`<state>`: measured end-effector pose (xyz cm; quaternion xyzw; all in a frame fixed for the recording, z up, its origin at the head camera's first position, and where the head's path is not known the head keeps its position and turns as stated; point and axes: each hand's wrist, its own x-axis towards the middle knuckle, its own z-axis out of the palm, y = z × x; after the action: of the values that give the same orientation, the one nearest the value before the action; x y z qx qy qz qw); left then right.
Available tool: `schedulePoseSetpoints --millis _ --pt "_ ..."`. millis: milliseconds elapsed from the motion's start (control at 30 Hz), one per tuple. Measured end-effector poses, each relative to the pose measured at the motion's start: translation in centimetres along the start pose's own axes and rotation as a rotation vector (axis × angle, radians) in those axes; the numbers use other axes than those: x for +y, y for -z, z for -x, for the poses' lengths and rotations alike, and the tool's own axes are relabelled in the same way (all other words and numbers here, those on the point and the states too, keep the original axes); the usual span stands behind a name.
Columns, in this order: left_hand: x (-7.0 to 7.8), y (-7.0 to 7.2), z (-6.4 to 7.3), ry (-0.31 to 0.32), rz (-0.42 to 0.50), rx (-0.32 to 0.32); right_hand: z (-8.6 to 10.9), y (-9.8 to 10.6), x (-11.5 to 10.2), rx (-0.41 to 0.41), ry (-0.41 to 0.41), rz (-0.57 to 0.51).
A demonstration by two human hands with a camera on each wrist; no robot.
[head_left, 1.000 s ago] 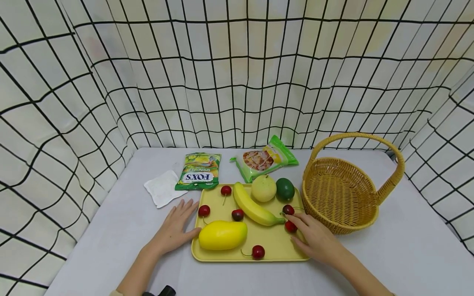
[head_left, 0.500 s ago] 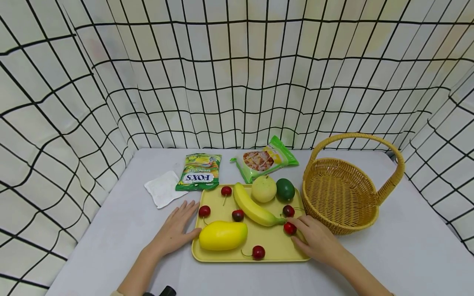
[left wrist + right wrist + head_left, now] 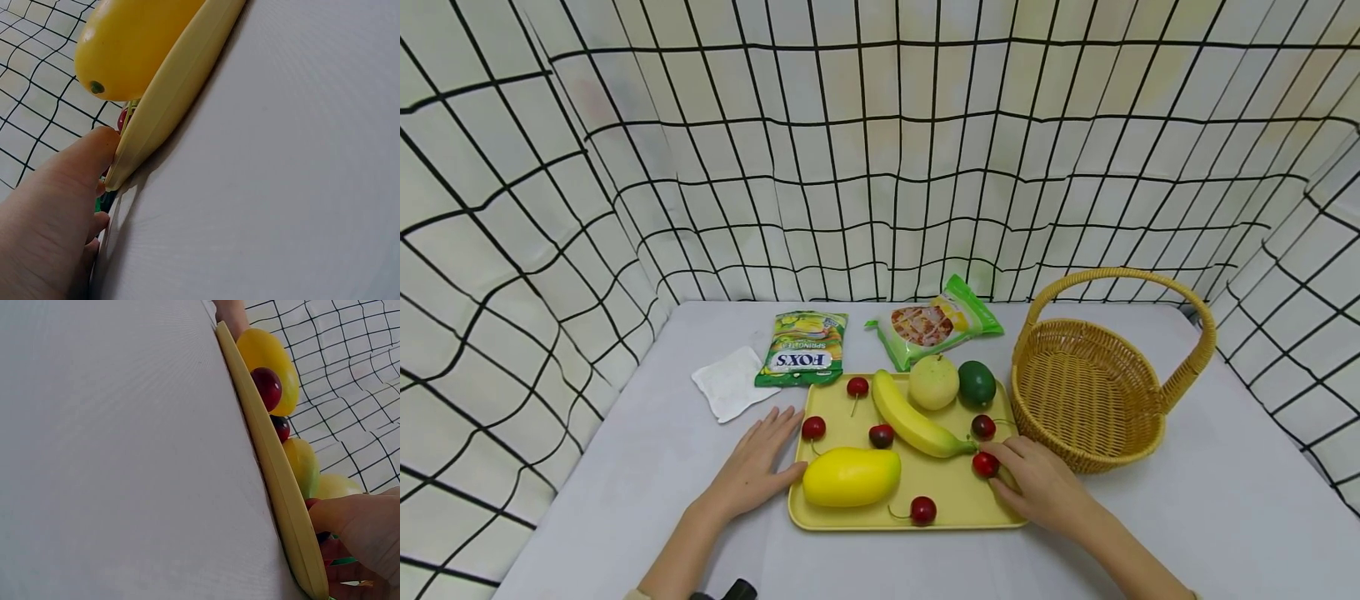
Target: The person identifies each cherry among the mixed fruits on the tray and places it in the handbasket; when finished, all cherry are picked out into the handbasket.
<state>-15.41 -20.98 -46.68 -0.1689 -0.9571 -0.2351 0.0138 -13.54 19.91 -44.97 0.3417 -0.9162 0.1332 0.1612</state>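
Observation:
My left hand (image 3: 752, 467) lies with fingers spread on the white table, its thumb at the left rim of a yellow tray (image 3: 955, 500), beside a yellow mango (image 3: 852, 477). At the tray's right side, the thumb and forefinger of my right hand (image 3: 1045, 483) pinch a red cherry (image 3: 985, 465); in the right wrist view the thumb hides most of it. Another cherry (image 3: 983, 427) lies just behind those fingers. A banana (image 3: 917, 425) points its stem toward them. A pale green round fruit (image 3: 933, 382) and a dark green avocado-like fruit (image 3: 977, 383) sit at the tray's back.
Several more cherries, one near the front rim (image 3: 922, 511), lie on the tray. A wicker basket (image 3: 1086, 400) with a tall handle stands right of it. Behind are a green FOX'S bag (image 3: 805, 346), another snack bag (image 3: 932, 323) and a white packet (image 3: 730, 383). Black netting surrounds the table.
The cherry at my right fingertips has shifted slightly left and toward the front, and the fingers have closed in around it. My left hand stays in place.

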Motion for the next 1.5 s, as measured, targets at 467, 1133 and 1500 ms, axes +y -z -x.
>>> schedulePoseSetpoints --millis 467,1133,1500 --pt "-0.1 -0.1 -0.1 0.0 0.002 0.001 -0.1 0.1 -0.1 0.015 0.017 0.011" --pt "0.2 0.1 0.0 0.002 0.001 -0.003 -0.7 1.3 -0.8 0.092 0.047 0.027" --pt "0.0 0.1 0.0 0.0 -0.001 -0.003 -1.0 2.5 -0.8 0.076 0.011 -0.007"
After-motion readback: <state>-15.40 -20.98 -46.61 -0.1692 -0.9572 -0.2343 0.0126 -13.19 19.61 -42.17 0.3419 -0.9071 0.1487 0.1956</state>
